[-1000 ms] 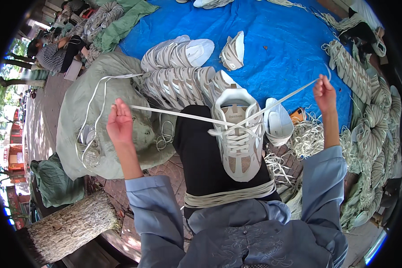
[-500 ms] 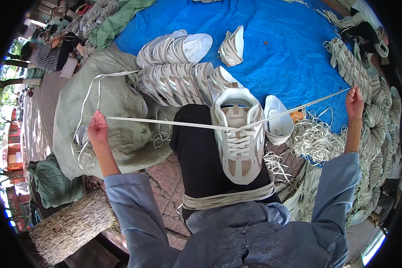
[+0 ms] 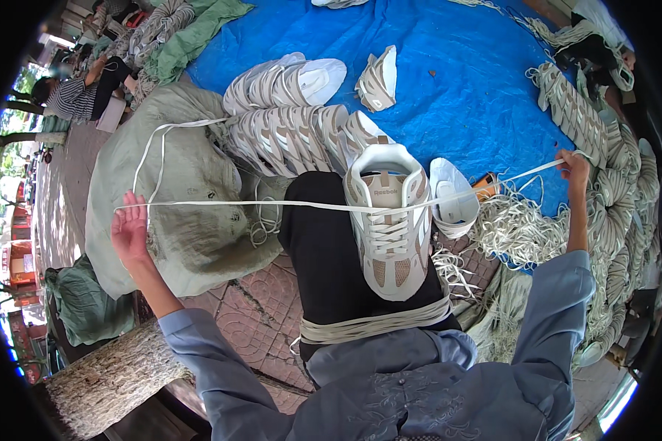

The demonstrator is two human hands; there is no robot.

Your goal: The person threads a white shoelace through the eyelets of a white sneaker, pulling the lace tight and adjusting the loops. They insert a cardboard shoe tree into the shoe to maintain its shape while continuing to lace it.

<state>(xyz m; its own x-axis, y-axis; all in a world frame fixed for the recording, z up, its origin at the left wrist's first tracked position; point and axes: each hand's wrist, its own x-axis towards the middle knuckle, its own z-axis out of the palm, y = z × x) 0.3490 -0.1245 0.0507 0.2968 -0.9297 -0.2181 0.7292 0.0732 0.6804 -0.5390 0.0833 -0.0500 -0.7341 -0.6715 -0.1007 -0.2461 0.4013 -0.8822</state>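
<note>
A white and beige sneaker (image 3: 412,268) rests on my black-trousered lap, toe toward me, its lower eyelets laced in crossing rows. A flat white shoelace (image 3: 287,203) stretches nearly straight between my hands, passing over the shoe's tongue. Out at the left, my left hand (image 3: 130,234) is palm up with fingers extended, the lace drawn across them and held at the thumb side. My right hand (image 3: 575,170), raised at the right above a loose lace pile, pinches the other stretch of lace. A bundle of laces (image 3: 375,323) is tied round my thighs.
Rows of nested shoe uppers (image 3: 283,136) lie on a blue tarp (image 3: 463,81), with a single upper (image 3: 458,198) beside the sneaker. Loose white laces (image 3: 518,231) are heaped at right. A large grey-green sack (image 3: 187,242) stands left, near a log (image 3: 118,371). Another person (image 3: 77,95) sits far left.
My left hand has moved left and slightly down, its fingers straightening. My right hand has lowered slightly and turned. The lace now runs straighter across the shoe instead of dipping at the tongue.
</note>
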